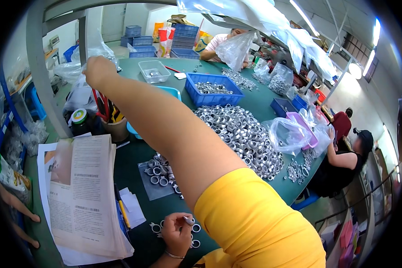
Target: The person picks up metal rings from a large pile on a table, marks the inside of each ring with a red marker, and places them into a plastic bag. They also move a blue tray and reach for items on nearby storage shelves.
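Metal rings [241, 138] lie in a big loose heap on the green table [259, 107], and a small metal piece [189, 220] is up off the table in the person's left hand [176, 234], near the table's close side. That hand pinches the piece between thumb and curled fingers; a thin bracelet [174, 255] circles the wrist. A few loose rings [195, 244] lie just around it. The right arm, in a yellow sleeve [259, 219], stretches across to the far left, and its right hand [98, 71] is curled close beside a grey post [83, 40]; I cannot tell whether it grips anything.

Under the outstretched arm, more rings rest on a flat plastic bag [155, 192]. Left of that lie a yellow pen [123, 212] and a folded newspaper [91, 196]. Beyond the newspaper stand a brown pot of tools [117, 131] and a jar with a green lid [79, 117].

Behind the heap sits a blue bin [216, 99] of small metal parts, with a clear tub [158, 80] to its left. On the right, a purple tray [309, 134] rests among clear bags, near a co-worker in black [344, 165]. Another co-worker [212, 49] sits across the table, partly hidden by a clear bag [236, 51].
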Demonstrator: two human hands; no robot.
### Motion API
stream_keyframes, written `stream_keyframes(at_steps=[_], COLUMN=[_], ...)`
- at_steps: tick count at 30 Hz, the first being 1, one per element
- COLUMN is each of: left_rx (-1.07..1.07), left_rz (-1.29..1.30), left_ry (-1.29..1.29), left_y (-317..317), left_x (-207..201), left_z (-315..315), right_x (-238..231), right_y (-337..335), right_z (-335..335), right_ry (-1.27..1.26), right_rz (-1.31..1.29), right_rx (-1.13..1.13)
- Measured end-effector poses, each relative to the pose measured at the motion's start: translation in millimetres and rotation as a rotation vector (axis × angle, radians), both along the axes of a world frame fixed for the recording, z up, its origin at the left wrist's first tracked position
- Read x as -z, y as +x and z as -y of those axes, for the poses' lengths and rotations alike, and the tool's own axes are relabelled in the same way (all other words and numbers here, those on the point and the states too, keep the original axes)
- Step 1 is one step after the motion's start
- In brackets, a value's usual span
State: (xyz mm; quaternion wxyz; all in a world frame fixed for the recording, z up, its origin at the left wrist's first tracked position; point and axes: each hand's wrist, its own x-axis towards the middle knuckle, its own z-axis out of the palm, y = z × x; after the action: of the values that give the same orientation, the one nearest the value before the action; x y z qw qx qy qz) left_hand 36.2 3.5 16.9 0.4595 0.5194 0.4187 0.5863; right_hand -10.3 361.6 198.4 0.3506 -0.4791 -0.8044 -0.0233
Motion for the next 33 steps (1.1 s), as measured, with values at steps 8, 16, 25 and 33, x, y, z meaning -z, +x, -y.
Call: stream_keyframes(at_steps=[8, 16, 25, 33], left_rx=[0.066, -0.047, 0.036, 0.062], left_rz=[0.201, 0.073, -0.044, 0.042], left_ry=[-0.097, 0.127, 0.111, 0.078], left_y=[2, -5, -3, -3], left_x=[12, 13, 26, 16], left_z=[-2, -9, -6, 4], right_x=[-44, 44, 111, 134], right_y=[70, 196, 220, 235], right_z=[32, 239, 340, 348], right_ry=[0.251, 0.108, -0.197, -0.243], right_rz=[-0.624, -0.949, -1.328, -0.875], right_rx=[-0.013, -0.13, -0.043, -0.526])
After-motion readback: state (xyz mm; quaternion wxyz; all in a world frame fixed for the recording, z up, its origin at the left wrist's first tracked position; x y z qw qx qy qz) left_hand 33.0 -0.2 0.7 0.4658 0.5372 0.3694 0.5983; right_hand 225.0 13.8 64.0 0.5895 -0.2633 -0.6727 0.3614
